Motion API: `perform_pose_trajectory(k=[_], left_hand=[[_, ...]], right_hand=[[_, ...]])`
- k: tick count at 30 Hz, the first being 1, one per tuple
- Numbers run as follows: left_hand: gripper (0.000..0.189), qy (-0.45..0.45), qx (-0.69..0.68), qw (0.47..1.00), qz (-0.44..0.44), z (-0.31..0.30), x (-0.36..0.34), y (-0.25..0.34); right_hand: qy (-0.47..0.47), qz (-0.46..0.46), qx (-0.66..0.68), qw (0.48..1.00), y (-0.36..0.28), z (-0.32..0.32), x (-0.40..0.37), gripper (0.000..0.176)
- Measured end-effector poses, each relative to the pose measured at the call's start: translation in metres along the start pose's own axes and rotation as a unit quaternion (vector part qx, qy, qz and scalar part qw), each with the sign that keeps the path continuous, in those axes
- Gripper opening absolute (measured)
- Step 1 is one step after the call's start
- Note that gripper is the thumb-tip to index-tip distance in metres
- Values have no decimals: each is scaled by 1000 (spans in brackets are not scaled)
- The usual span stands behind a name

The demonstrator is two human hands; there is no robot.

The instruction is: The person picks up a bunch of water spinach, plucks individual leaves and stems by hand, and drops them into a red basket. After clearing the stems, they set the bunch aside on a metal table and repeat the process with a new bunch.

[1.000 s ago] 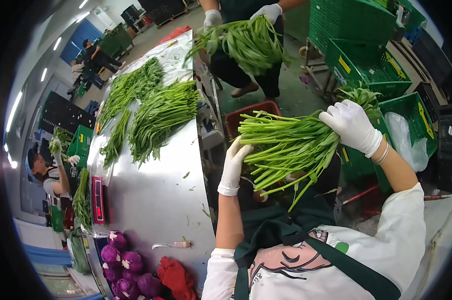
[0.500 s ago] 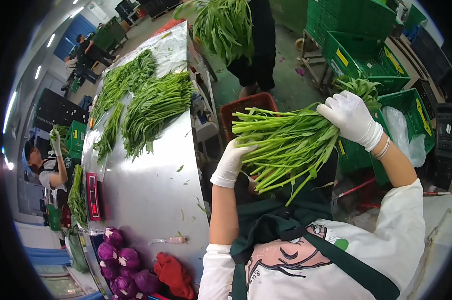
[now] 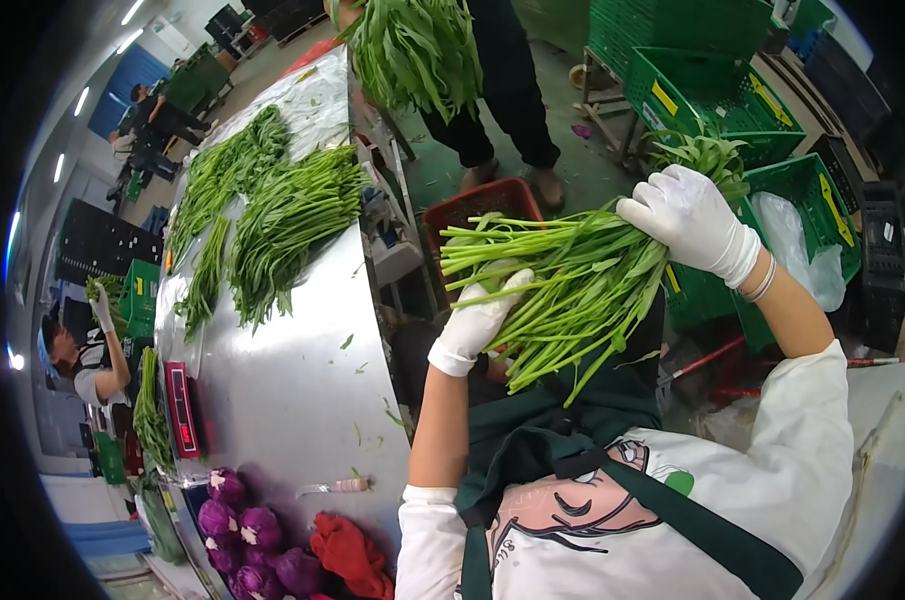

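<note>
A large bunch of water spinach (image 3: 573,285) hangs in front of me, its cut stem ends to the left and its leaves to the right. Gloved in white, my right hand (image 3: 681,218) is wrapped round the leafy part. My left hand (image 3: 488,312), also gloved, is at the lower left stems with its thumb and fingers closed on some of them. Part of its fingers is hidden by the stems. Below the stem ends stands a red bin (image 3: 438,250) on the floor.
Piles of water spinach (image 3: 293,225) lie on the metal table (image 3: 293,380), near a red-display scale (image 3: 181,410), a knife (image 3: 338,487), purple cabbages (image 3: 258,530) and a red cloth (image 3: 351,555). Green crates (image 3: 713,95) stand right. Another person holds greens (image 3: 418,55) opposite.
My left hand has shifted slightly right and turned among the stem ends; several stems now spread apart. My right hand keeps its grip. The view has shifted slightly.
</note>
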State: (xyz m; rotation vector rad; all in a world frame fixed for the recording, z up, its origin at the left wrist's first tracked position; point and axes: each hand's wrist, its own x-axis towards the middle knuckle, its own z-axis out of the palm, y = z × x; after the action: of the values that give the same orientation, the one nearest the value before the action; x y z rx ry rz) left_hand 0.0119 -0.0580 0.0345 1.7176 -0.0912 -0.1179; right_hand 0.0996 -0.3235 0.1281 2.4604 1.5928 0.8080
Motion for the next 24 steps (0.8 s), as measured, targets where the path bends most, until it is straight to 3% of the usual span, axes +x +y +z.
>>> perform_pose_trajectory(k=[4, 7, 8, 11, 13, 17, 18, 21, 22, 23, 24], left_hand=[[27, 41, -7, 999, 15, 6, -1, -6], [25, 42, -42, 997, -52, 5, -5, 8], [21, 96, -29, 994, -42, 11, -9, 12], [19, 116, 138, 980, 86, -5, -9, -11], [17, 154, 164, 962, 154, -13, -9, -2], [20, 246, 116, 962, -29, -50, -16, -26], [30, 250, 71, 960, -99, -61, -11, -47], [49, 245, 231, 941, -20, -68, 5, -130], [64, 242, 225, 941, -79, -67, 6, -136], [56, 295, 167, 941, -3, -62, 13, -148], [50, 309, 115, 943, 32, -50, 10, -106]], right_hand=[[0, -1, 4, 1000, 0, -1, -3, 13], [-7, 1, -5, 1000, 0, -1, -3, 14], [-6, 2, -10, 1000, 0, 0, -4, 14], [-3, 11, -14, 1000, 2, -1, -5, 14], [-6, 20, -22, 1000, 6, -3, -6, 15], [-15, 51, -51, 997, 20, -10, -18, 17], [-4, 56, -55, 997, 23, -12, -19, 17], [10, 64, -61, 996, 25, -15, -21, 17], [11, 64, -64, 996, 24, -18, -21, 17], [11, 65, -67, 996, 23, -20, -21, 18], [14, 61, -66, 996, 22, -22, -20, 17]])
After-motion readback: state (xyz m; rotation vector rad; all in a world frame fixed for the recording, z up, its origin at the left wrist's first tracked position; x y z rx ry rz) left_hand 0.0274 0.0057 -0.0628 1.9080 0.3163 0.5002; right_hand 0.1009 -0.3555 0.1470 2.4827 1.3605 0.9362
